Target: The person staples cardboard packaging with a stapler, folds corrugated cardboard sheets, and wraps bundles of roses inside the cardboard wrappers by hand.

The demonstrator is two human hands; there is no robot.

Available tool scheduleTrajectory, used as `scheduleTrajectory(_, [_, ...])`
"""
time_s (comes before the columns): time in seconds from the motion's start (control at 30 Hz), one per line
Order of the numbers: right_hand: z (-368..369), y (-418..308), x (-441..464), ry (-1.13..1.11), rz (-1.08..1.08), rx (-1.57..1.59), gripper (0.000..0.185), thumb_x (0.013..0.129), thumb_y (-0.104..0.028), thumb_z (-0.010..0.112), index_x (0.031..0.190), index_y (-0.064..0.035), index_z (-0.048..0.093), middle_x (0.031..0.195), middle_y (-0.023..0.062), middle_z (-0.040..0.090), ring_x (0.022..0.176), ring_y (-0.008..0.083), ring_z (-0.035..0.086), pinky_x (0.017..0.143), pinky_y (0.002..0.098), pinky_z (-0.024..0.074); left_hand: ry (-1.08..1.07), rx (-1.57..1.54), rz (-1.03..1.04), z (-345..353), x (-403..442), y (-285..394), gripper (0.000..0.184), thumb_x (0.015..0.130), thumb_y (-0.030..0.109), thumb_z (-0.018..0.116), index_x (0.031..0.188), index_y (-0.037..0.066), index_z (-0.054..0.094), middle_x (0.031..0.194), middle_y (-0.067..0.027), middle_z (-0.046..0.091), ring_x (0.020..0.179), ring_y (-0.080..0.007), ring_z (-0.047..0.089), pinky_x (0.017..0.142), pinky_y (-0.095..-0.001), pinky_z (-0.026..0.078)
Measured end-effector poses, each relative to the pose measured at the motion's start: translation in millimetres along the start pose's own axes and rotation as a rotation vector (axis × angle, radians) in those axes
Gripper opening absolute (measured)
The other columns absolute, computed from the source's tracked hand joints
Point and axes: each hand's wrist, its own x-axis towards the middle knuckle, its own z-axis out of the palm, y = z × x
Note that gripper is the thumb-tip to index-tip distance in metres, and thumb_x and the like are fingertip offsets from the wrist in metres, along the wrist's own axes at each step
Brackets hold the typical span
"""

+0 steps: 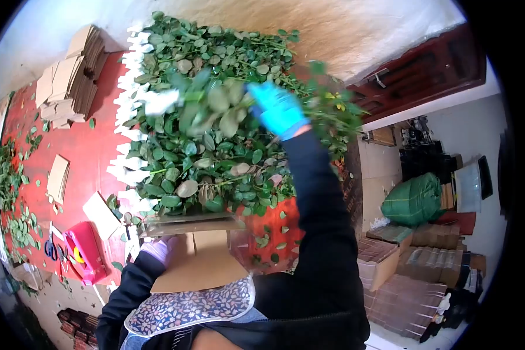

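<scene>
My right hand (pixel 276 109), in a blue glove, is closed around the stems of a leafy flower (pixel 219 105) with a white head, blurred by motion. It is above a large pile of leafy stems (pixel 204 151), whose white heads (pixel 128 163) line the left side. Near my body, my left hand (pixel 160 249), in a pale purple glove, is at the left edge of a brown cardboard piece (pixel 207 262). Its fingers are mostly hidden. Clear plastic (pixel 192 223) lies along the cardboard's far edge.
On the red table (pixel 99 157) are stacked cardboard pieces (pixel 70 84), a pink tape dispenser (pixel 86 254), scissors (pixel 51 249) and loose leaves. A green bundle (pixel 412 198) and cardboard boxes (pixel 385 256) stand at the right. A wooden door (pixel 420 76) is at the upper right.
</scene>
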Motion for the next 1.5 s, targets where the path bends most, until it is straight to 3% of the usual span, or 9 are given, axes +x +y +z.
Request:
scheduleTrajectory(0.13, [-88.7, 21.9, -2.0, 0.359, 0.018, 0.087, 0.058, 0.080, -0.030, 0.073, 0.129, -0.0061, 0.052, 0.105, 0.0171, 0.060, 0.083, 0.0349, 0.064, 0.071, 0.0437, 0.0529, 0.122, -0.030, 0.026, 5.4, 2.7, -0.4, 0.035, 0.085, 0.017, 0.056, 0.120, 0.012, 0.058, 0.123, -0.0115, 0.061, 0.096, -0.0350, 0.065, 0.082, -0.0437, 0.053])
scheduleTrajectory(0.6, [-12.6, 58.2, -14.2, -0.155, 0.149, 0.242, 0.044, 0.083, -0.030, 0.066, 0.120, -0.0059, 0.064, 0.110, 0.0185, 0.067, 0.100, 0.0330, 0.065, 0.088, 0.0406, 0.0501, 0.038, -0.481, 0.401, -143.1, -46.1, -3.7, 0.020, 0.082, 0.013, 0.061, 0.098, 0.013, 0.072, 0.089, -0.0087, 0.071, 0.079, -0.0290, 0.068, 0.068, -0.0378, 0.056])
scheduleTrajectory(0.73, [-5.6, 75.5, -35.9, -0.155, 0.350, 0.638, 0.046, 0.086, -0.023, 0.067, 0.123, 0.0030, 0.060, 0.104, 0.0207, 0.068, 0.093, 0.0277, 0.066, 0.086, 0.0368, 0.0508, 0.637, 0.086, 0.214, -235.8, 2.0, 13.5, 0.018, 0.084, 0.015, 0.063, 0.099, 0.004, 0.064, 0.082, -0.0133, 0.063, 0.078, -0.0333, 0.064, 0.070, -0.0425, 0.051])
scheduleTrajectory(0.9, [-39.4, 36.8, -52.9, -0.150, 0.876, 1.447, 0.010, 0.093, -0.017, 0.056, 0.086, -0.0118, 0.062, 0.071, -0.0042, 0.055, 0.060, 0.0056, 0.049, 0.053, 0.0220, 0.0403, 0.509, 0.081, 0.391, -203.5, 177.8, 10.8, 0.070, 0.079, 0.034, 0.073, 0.135, 0.004, 0.045, 0.127, -0.0196, 0.057, 0.116, -0.0375, 0.055, 0.099, -0.0435, 0.044])
scheduleTrajectory(1.0, [-8.2, 77.1, -88.6, 0.073, 0.473, 1.168, 0.018, 0.095, -0.018, 0.056, 0.101, -0.0030, 0.065, 0.083, -0.0007, 0.061, 0.067, 0.0097, 0.055, 0.061, 0.0250, 0.0472, 0.345, 0.198, 0.315, -191.6, 218.0, 20.7, 0.031, 0.083, 0.025, 0.066, 0.111, 0.013, 0.063, 0.087, -0.0123, 0.068, 0.083, -0.0341, 0.066, 0.075, -0.0439, 0.052])
scheduleTrajectory(1.07, [-12.5, 126.4, -110.4, 0.089, 0.782, 2.128, 0.021, 0.097, -0.020, 0.051, 0.090, -0.0046, 0.064, 0.091, 0.0012, 0.061, 0.080, 0.0122, 0.057, 0.075, 0.0265, 0.0484, 0.301, 0.197, 0.213, -184.5, 234.3, 21.2, 0.023, 0.084, 0.027, 0.063, 0.105, 0.018, 0.068, 0.093, -0.0095, 0.069, 0.089, -0.0293, 0.067, 0.076, -0.0433, 0.054])
scheduleTrajectory(1.17, [-46.9, 141.7, -113.9, 0.416, 0.676, 1.067, 0.015, 0.097, -0.012, 0.052, 0.105, -0.0060, 0.062, 0.093, -0.0005, 0.062, 0.079, 0.0108, 0.055, 0.070, 0.0258, 0.0451, 0.240, 0.462, 0.093, -216.9, 222.8, 33.1, 0.021, 0.083, 0.023, 0.061, 0.103, 0.019, 0.068, 0.092, -0.0069, 0.070, 0.086, -0.0277, 0.068, 0.073, -0.0438, 0.054])
scheduleTrajectory(1.23, [-57.3, 172.3, -107.2, 0.739, 0.875, 1.239, 0.021, 0.095, -0.007, 0.055, 0.115, -0.0066, 0.063, 0.097, -0.0002, 0.063, 0.076, 0.0102, 0.055, 0.063, 0.0248, 0.0442, 0.190, 0.556, 0.050, -231.7, 218.8, 16.7, 0.019, 0.083, 0.019, 0.059, 0.099, 0.019, 0.069, 0.095, -0.0071, 0.069, 0.093, -0.0266, 0.067, 0.075, -0.0429, 0.053])
scheduleTrajectory(1.5, [-2.5, 118.4, 102.4, 0.215, 0.465, 1.136, 0.028, 0.091, -0.022, 0.062, 0.114, -0.0073, 0.065, 0.096, 0.0094, 0.068, 0.080, 0.0200, 0.065, 0.071, 0.0348, 0.0519, 0.468, 0.330, 0.105, -220.0, 198.3, -18.6, 0.040, 0.087, 0.018, 0.056, 0.126, 0.008, 0.053, 0.130, -0.0153, 0.050, 0.117, -0.0355, 0.052, 0.101, -0.0503, 0.038])
